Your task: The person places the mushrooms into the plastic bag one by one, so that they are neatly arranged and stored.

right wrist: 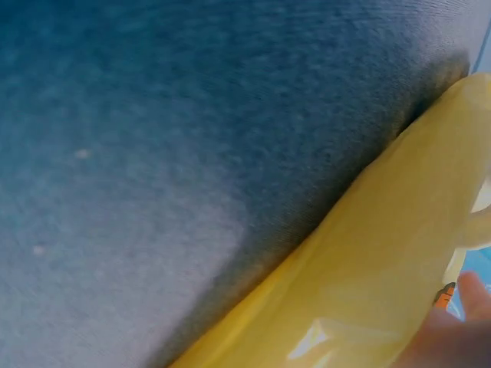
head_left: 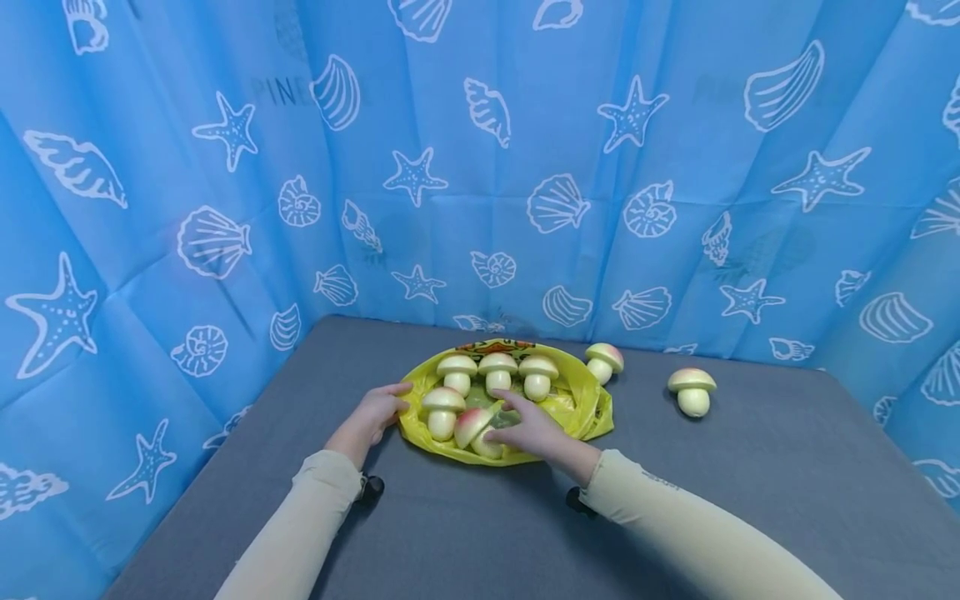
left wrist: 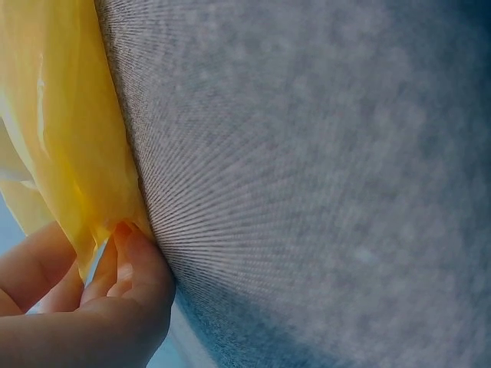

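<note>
A yellow plastic bag lies spread open on the table with several toy mushrooms inside. Three of them, including the middle mushroom, stand along its back; another mushroom stands at the front left. Beside that one, a red-tinged mushroom leans tilted. My left hand pinches the bag's left rim, as the left wrist view also shows. Over the bag's front, my right hand reaches in with thumb and fingers spread apart, the thumb close to the tilted mushroom. The right wrist view shows mostly the bag's side.
Outside the bag, one mushroom leans by its back right edge. Farther right another mushroom lies on the grey tabletop. A blue curtain with shell and starfish prints hangs behind and at the sides.
</note>
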Demonstrator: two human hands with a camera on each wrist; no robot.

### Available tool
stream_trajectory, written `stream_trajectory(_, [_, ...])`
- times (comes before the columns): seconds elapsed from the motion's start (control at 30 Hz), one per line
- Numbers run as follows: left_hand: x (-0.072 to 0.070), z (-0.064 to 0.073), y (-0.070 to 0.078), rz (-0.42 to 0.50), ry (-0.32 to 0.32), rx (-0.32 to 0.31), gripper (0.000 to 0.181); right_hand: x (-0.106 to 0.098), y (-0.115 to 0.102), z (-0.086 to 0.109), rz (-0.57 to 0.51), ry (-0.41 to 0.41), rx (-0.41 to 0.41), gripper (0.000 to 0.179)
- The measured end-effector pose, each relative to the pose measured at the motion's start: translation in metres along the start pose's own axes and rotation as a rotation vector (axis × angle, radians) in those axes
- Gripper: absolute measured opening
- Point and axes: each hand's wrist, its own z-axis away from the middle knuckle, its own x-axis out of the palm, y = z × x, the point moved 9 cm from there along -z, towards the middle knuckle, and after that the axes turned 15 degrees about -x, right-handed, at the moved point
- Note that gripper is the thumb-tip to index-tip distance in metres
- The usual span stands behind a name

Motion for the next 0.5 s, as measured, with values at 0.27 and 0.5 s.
stream_trajectory(0.27, [0.001, 0.001, 0.000, -0.003, 0.002, -0.005, 0.053, 0.012, -0.010, -0.003, 0.024, -0.108, -0.077, 0.065])
stream_trajectory(0.5, [0.001, 0.003, 0.002, -0.016, 0.011, 0.002, 0.053, 0.010, -0.006, -0.005, -0.002, -0.083, -0.041, 0.063])
